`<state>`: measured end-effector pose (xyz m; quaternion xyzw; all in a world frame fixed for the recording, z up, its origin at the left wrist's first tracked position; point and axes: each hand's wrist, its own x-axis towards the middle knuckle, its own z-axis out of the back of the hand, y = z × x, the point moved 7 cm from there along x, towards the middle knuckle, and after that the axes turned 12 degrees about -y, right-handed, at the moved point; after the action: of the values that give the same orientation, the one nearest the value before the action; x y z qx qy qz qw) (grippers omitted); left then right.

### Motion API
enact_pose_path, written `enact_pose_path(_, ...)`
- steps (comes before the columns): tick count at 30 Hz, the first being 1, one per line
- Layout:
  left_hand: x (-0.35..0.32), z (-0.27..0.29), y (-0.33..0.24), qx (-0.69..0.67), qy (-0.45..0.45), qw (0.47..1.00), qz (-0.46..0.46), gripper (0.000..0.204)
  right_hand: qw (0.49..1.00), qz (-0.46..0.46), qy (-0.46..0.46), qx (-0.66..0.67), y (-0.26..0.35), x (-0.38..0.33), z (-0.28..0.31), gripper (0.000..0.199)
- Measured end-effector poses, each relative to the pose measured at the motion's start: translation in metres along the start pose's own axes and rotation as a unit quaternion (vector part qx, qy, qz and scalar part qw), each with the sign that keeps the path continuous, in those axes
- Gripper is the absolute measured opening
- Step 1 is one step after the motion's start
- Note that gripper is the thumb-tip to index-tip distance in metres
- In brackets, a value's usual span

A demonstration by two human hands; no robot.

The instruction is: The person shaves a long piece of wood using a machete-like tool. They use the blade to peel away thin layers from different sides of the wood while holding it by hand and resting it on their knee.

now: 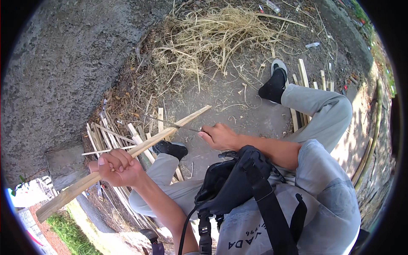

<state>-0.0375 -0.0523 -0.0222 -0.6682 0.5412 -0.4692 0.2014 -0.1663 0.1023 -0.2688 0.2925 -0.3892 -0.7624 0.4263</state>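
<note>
A long pale wooden strip (pixel 148 144) slants across the view, from its broad end at the lower left up to a thin tip near the middle. My left hand (pixel 119 166) is closed around it toward the broad end. In my right hand (pixel 219 136) is a knife (pixel 187 128), its handle hidden by my fingers. The narrow dark blade lies across the wooden strip, touching it between my left hand and the tip.
Tangled pale shavings (pixel 212 38) lie on the dirt ahead. Split wooden sticks (pixel 127 131) are heaped at left, with more sticks (pixel 303 73) under my right leg. A rough grey rock (pixel 72 63) rises at the left. A black bag (pixel 229 182) hangs at my front.
</note>
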Motion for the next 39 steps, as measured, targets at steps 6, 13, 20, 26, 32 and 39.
enact_pose_path(6, -0.001, 0.0, 0.006, 0.008, -0.003, 1.0, -0.009, 0.028, 0.987, -0.144, -0.019, -0.072, -0.126, 0.009, -0.026, 0.047)
enact_pose_path(13, 0.001, 0.009, -0.001, 0.015, -0.018, 1.0, -0.001, 0.03, 0.996, -0.075, -0.048, 0.03, -0.071, -0.014, -0.031, 0.049)
enact_pose_path(20, 0.01, 0.017, 0.005, 0.021, -0.046, 0.999, -0.015, 0.03, 0.982, -0.15, -0.054, -0.102, -0.134, 0.001, -0.032, 0.047)
enact_pose_path(26, 0.007, 0.02, -0.006, 0.019, -0.055, 0.998, -0.014, 0.032, 0.996, -0.077, -0.022, -0.032, -0.055, -0.011, -0.023, 0.049)
enact_pose_path(32, 0.011, 0.007, 0.007, -0.01, -0.01, 1.0, 0.002, 0.033, 0.977, -0.179, -0.05, -0.101, -0.169, 0.0, -0.035, 0.049)
enact_pose_path(39, 0.011, 0.023, -0.001, 0.011, -0.044, 0.999, -0.011, 0.031, 0.986, -0.124, -0.063, -0.09, -0.124, -0.017, -0.022, 0.05)
